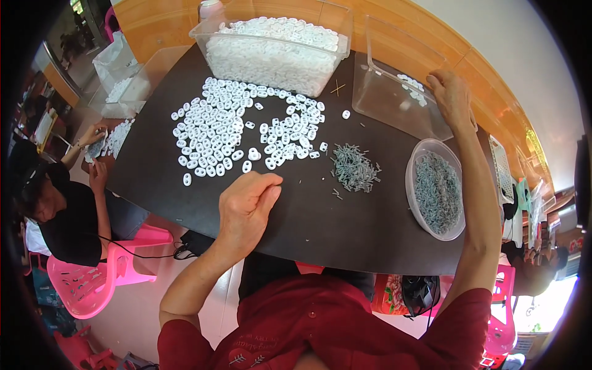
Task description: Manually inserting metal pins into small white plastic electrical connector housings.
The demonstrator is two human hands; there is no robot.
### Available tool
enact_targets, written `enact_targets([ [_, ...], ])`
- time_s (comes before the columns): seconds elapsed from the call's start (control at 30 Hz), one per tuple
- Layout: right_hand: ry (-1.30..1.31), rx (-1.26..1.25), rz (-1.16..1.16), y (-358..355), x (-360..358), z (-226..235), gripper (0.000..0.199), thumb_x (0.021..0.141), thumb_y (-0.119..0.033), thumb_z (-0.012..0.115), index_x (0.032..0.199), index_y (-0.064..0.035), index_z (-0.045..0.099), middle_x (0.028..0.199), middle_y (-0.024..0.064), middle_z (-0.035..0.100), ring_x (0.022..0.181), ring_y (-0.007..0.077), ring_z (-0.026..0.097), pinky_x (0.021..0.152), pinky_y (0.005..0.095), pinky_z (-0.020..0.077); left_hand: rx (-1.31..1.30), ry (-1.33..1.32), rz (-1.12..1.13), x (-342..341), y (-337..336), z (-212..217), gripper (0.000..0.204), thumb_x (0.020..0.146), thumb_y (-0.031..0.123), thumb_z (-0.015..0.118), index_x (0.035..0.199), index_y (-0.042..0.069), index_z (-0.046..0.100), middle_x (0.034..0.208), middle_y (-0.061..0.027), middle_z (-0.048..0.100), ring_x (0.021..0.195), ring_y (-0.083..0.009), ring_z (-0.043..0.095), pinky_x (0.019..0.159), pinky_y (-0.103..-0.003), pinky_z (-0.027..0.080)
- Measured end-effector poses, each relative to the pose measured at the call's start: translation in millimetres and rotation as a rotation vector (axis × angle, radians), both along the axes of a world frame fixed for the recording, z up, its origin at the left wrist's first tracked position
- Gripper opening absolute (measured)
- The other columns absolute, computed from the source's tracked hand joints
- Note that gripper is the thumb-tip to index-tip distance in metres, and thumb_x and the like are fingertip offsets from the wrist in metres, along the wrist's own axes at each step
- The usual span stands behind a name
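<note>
My left hand is closed, thumb against curled fingers, just in front of white oval pieces with two holes spread on the dark table; anything inside its fingers is hidden. At the far right, my right hand hangs over the side of a clear plastic box, fingers loosely bent and apart, with nothing visible in them. A few white pieces lie in that box, beside the fingertips. Between my arms sits a loose heap of small grey pins. An oval tub full of similar pins stands by my right forearm.
A large clear bin heaped with white pieces stands at the table's back. Two thin crossed sticks lie beside it. On the left, another person handles similar pieces near a pink chair. A wooden panel borders the back.
</note>
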State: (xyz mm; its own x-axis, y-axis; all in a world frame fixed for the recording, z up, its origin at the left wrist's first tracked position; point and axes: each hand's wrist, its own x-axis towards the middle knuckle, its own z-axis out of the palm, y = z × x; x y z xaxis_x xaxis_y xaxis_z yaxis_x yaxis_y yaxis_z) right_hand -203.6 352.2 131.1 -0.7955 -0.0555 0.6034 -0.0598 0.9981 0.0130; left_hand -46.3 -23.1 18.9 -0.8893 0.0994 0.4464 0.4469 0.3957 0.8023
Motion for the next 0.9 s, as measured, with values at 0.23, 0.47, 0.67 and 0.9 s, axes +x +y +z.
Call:
enact_targets([
  [0.23,0.214,0.114,0.551,-94.1,73.5,-22.5,0.013,0.074,-0.001,0.067,0.086,-0.0043,0.065,0.082,0.0101,0.062,0.079,0.0281,0.058,0.068,0.0371,0.047,-0.395,0.411,-0.008,-64.8,38.7,-8.1,0.012,0.067,-0.003,0.061,0.077,0.004,0.064,0.074,-0.0084,0.052,0.074,-0.0249,0.054,0.061,-0.036,0.045],
  [0.47,0.043,-0.005,0.623,-106.3,94.1,-49.5,0.017,0.071,-0.001,0.071,0.087,-0.004,0.065,0.08,0.0087,0.061,0.075,0.0264,0.057,0.064,0.0343,0.0469,-0.742,0.493,-0.142,-85.0,60.8,-20.1,0.006,0.065,0.004,0.06,0.07,0.001,0.062,0.081,-0.012,0.052,0.082,-0.0259,0.051,0.068,-0.034,0.047],
  [0.67,-0.054,-0.174,0.673,-116.0,105.6,-73.1,0.014,0.072,-0.002,0.071,0.085,-0.0028,0.065,0.079,0.0089,0.062,0.071,0.0268,0.056,0.064,0.0353,0.0464,-0.749,0.524,-0.18,-82.0,58.8,-24.0,0.01,0.067,0.003,0.06,0.077,0.003,0.059,0.082,-0.0113,0.051,0.08,-0.0257,0.051,0.067,-0.033,0.047],
  [0.9,-0.306,-0.487,0.68,-138.3,124.1,-98.3,0.009,0.076,-0.003,0.067,0.084,-0.0003,0.065,0.074,0.0074,0.06,0.068,0.021,0.054,0.062,0.0308,0.0444,-0.508,0.371,-0.252,-51.8,41.4,-2.5,0.013,0.073,-0.002,0.057,0.085,0.004,0.054,0.08,-0.0114,0.054,0.073,-0.0285,0.056,0.062,-0.036,0.047],
])
